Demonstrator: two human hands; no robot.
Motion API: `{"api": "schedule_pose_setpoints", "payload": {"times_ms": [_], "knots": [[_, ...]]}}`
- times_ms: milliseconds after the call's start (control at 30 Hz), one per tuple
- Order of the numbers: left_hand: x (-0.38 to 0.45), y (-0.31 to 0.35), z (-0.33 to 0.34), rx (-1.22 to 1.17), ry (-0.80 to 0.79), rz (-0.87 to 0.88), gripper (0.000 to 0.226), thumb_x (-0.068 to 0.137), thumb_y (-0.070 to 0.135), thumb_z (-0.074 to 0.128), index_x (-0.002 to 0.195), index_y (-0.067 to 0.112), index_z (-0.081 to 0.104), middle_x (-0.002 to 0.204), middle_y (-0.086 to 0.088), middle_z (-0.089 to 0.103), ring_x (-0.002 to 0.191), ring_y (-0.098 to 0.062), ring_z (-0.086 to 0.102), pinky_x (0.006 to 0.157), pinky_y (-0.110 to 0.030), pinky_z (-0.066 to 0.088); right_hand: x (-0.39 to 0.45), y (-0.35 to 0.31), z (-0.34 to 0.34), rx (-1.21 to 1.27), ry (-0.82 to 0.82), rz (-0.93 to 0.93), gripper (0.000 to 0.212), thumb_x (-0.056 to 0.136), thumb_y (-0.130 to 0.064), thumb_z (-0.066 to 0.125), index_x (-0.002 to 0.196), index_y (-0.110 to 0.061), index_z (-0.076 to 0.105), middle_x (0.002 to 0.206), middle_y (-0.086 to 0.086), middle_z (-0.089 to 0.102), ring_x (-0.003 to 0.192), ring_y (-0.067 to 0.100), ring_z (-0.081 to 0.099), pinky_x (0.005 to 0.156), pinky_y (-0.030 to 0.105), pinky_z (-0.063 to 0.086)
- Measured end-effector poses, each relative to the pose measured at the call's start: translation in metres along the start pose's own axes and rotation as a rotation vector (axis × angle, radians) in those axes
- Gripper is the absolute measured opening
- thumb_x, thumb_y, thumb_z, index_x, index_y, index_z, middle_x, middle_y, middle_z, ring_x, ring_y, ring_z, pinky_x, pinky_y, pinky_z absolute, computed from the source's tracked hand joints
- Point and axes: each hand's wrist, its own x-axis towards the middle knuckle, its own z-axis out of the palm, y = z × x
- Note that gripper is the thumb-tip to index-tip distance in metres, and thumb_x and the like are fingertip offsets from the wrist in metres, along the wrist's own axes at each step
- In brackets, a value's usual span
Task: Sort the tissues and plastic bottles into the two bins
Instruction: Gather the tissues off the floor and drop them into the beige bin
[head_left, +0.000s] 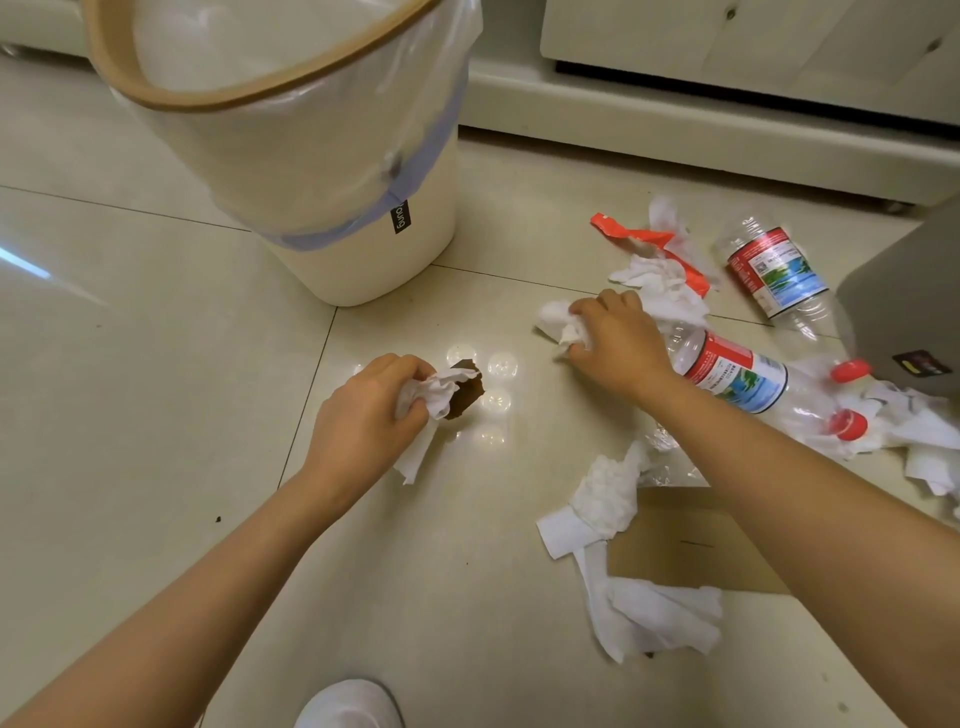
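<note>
Left hand (366, 415): fingers curled round a crumpled white tissue (434, 397) together with a scrap of brown cardboard (467, 395); held just above the floor (156, 364), in front of the white bin.

Right hand (618, 345): fingers closed on a second wad of tissue (558, 319) at the near edge of the litter pile, hand low to the floor.

White bin (363, 249): lined with a clear bag, wooden rim, standing beyond and slightly left of both hands. The left hand is the nearer; the right would have to cross leftward over open floor to reach it. Judged the likely place for tissues; contents not visible.

Second bin (898, 312): a grey corner only, at the right edge, just beyond the bottles.

Plastic bottles: one (737, 371) lies on its side just right of the right wrist, long axis running left-right, red cap (849, 371) pointing toward the grey bin; another (776, 270) lies farther back, tilted, near that bin.

Loose tissues: a heap (660, 283) behind the right hand with a red wrapper (639, 236); a long strip (623, 561) in front of the right forearm, across a flat cardboard sheet (696, 540).
</note>
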Motion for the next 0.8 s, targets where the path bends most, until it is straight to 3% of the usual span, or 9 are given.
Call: {"api": "schedule_pose_setpoints", "payload": {"times_ms": [67,133,300,533,800], "knots": [[0.0,0.001,0.001,0.002,-0.002,0.006,0.017,0.087,0.022,0.059,0.1,0.032,0.059,0.094,0.016,0.057,0.079,-0.009,0.052,0.059,-0.029,0.043,0.002,0.003,0.005,-0.013,-0.015,0.018,0.047,0.084,-0.034,0.06,0.128,-0.017,0.051,0.144,0.012,0.032,0.133,0.03,0.024,0.104,0.043,0.035],[0.0,0.001,0.002,0.007,-0.007,0.012,0.017,0.086,0.021,0.059,0.1,0.032,0.059,0.094,0.016,0.057,0.078,-0.011,0.053,0.059,-0.03,0.044,0.004,0.002,0.007,0.018,-0.101,0.072,0.048,0.086,-0.039,0.058,0.129,-0.02,0.049,0.15,0.013,0.022,0.137,0.032,0.02,0.103,0.044,0.033],[0.0,-0.001,0.004,0.009,-0.018,0.0,0.016,0.087,0.023,0.06,0.1,0.032,0.059,0.094,0.016,0.057,0.079,-0.011,0.053,0.058,-0.028,0.041,0.002,-0.003,0.006,-0.05,-0.144,0.057,0.047,0.088,-0.04,0.057,0.131,-0.023,0.045,0.127,0.011,0.043,0.113,0.031,0.044,0.076,0.035,0.038],[0.0,0.004,-0.001,-0.016,-0.003,-0.019,0.013,0.087,0.026,0.06,0.097,0.034,0.058,0.093,0.016,0.057,0.08,-0.01,0.052,0.06,-0.029,0.043,-0.012,-0.017,0.003,-0.023,-0.166,-0.059,0.029,0.086,-0.032,0.06,0.114,-0.025,0.056,0.105,0.005,0.051,0.095,0.027,0.054,0.067,0.03,0.034],[0.001,0.011,-0.021,-0.062,0.043,-0.029,0.012,0.087,0.027,0.059,0.095,0.036,0.058,0.093,0.016,0.057,0.08,-0.01,0.052,0.06,-0.028,0.042,-0.023,-0.057,-0.042,0.162,-0.012,-0.164,0.027,0.081,-0.028,0.06,0.108,-0.029,0.06,0.105,-0.003,0.056,0.088,0.02,0.057,0.088,0.039,0.035]]}}
